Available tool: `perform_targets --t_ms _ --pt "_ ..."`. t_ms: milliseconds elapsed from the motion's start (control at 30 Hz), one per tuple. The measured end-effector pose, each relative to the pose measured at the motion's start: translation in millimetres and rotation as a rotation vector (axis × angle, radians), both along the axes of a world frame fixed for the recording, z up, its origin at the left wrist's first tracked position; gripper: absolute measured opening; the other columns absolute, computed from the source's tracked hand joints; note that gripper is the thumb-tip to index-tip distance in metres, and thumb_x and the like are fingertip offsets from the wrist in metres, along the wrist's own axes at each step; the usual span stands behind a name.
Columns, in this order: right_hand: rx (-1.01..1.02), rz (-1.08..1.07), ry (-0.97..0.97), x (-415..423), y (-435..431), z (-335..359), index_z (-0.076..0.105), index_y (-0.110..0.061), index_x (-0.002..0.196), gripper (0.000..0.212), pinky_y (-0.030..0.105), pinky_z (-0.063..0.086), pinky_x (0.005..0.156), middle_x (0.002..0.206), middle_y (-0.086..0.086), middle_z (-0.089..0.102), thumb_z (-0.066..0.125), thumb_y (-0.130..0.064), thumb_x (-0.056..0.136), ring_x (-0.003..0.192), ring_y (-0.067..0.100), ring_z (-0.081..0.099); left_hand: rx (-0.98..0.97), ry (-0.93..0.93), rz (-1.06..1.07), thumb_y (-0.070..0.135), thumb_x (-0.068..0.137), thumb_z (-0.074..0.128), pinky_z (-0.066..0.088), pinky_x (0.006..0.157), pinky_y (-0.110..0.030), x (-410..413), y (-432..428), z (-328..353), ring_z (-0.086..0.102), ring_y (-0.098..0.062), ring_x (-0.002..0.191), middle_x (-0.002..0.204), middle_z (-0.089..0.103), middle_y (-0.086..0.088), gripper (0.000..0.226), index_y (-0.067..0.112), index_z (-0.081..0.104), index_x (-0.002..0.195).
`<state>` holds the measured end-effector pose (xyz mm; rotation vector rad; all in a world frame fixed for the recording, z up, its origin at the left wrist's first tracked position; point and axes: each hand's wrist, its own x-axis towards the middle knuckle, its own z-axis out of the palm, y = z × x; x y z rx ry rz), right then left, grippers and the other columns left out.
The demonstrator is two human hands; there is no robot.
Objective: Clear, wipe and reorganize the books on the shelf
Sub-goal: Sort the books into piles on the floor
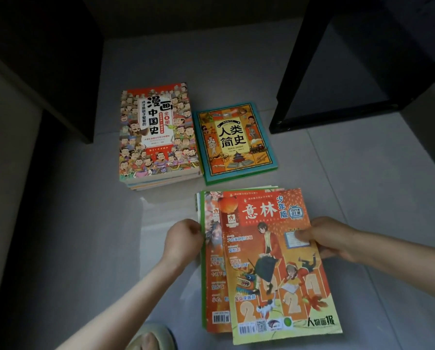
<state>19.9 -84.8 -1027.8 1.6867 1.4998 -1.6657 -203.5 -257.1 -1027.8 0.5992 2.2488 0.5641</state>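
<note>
Currently the magazine stack [215, 269] lies on the floor between the hands, long axis pointing away from the person. Left hand [183, 238] pinches its left edge. Right hand [330, 238] grips the top magazine [274, 261] at its right edge, thumb on the cover.

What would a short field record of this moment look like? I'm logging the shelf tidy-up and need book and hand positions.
surface: tiled floor
far left: comic book stack, several high
right of it: teal-bordered book, flat, cover up
nearest: magazine pile, unevenly fanned
left hand: grips pile's left edge
right hand: pinches top magazine at its right edge
upper right: black shelf frame
</note>
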Motion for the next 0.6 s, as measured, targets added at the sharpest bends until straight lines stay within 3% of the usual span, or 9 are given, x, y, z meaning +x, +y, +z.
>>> perform_targets --t_ms 167,300,400,433,533,600 --pt "-0.041 -0.040 0.048 -4.0 -12.3 -8.2 0.064 -0.012 0.106 0.018 0.030 0.058 0.065 0.090 0.005 0.075 0.067 -0.018 0.089 0.080 0.020 0.073 0.046 -0.011 -0.051 0.001 0.089 0.049 0.042 0.055 -0.023 6.0 -3.5 6.8 0.062 -0.017 0.073 0.087 0.071 -0.008 0.023 0.005 0.072 0.088" --pt "-0.038 -0.072 0.018 -0.7 -14.9 -13.2 0.065 -0.009 0.105 0.017 0.035 0.060 0.066 0.090 0.008 0.075 0.067 -0.011 0.088 0.080 0.024 0.072 0.059 -0.019 -0.241 -0.001 0.088 0.046 0.050 0.075 -0.029 16.5 -2.9 5.1 0.062 -0.026 0.093 0.100 0.066 -0.010 0.031 0.007 0.070 0.106" --pt "-0.030 -0.089 -0.002 11.8 -14.8 -13.9 0.064 -0.012 0.104 0.019 0.040 0.057 0.078 0.090 0.006 0.075 0.069 -0.017 0.087 0.084 0.024 0.072 0.045 -0.199 -0.231 -0.005 0.087 0.043 0.055 0.079 -0.036 19.3 -0.3 3.4 0.066 -0.023 0.088 0.091 0.070 -0.008 0.034 0.009 0.070 0.100" --pt "-0.027 -0.095 0.004 17.2 -13.7 -13.2 0.064 -0.013 0.105 0.020 0.040 0.057 0.080 0.090 0.006 0.076 0.069 -0.019 0.087 0.084 0.024 0.072 0.054 -0.279 -0.188 -0.009 0.087 0.042 0.056 0.078 -0.034 19.5 0.4 4.1 0.067 -0.021 0.084 0.087 0.071 -0.007 0.036 0.012 0.070 0.096" --pt "-0.035 -0.123 0.033 31.2 -8.5 -12.7 0.064 -0.012 0.109 0.025 0.041 0.057 0.081 0.092 0.007 0.075 0.068 -0.023 0.087 0.084 0.024 0.073 0.128 -0.573 -0.045 -0.019 0.087 0.036 0.056 0.073 -0.021 24.0 1.4 8.7 0.066 -0.013 0.076 0.082 0.068 -0.005 0.048 0.015 0.061 0.109" --pt "-0.066 -0.170 0.064 34.9 -6.5 -12.9 0.063 -0.008 0.111 0.027 0.042 0.056 0.083 0.093 0.010 0.075 0.064 -0.023 0.089 0.084 0.026 0.073 0.135 -0.626 -0.018 -0.015 0.090 0.041 0.055 0.076 -0.020 27.2 0.4 11.2 0.066 -0.015 0.080 0.085 0.067 -0.006 0.037 0.009 0.062 0.110"
